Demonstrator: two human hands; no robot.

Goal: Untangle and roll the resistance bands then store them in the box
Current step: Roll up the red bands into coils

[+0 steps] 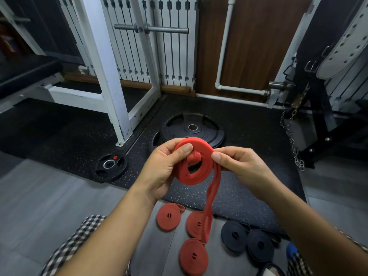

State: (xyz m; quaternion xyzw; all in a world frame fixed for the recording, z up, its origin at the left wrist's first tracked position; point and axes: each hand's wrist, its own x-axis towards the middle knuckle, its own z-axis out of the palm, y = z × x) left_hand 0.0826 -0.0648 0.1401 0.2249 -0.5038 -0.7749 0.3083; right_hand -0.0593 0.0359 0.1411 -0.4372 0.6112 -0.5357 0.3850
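- Head view: my left hand (163,168) grips a partly rolled red resistance band (191,179), thumb pressed on the coil's face, fingers curled behind.
- My right hand (239,166) pinches the coil's right edge, where the loose tail (212,196) hangs down.
- The coil sits in the air between both hands.
- Three rolled red bands (169,216) lie on the grey floor (59,196) below, with two rolled black bands (235,236) to their right.
- A black weight plate (179,130) lies on the rubber mat (249,136) beyond.

Dim even indoor light, soft shadows, wide-angle edge bending, slight softness.
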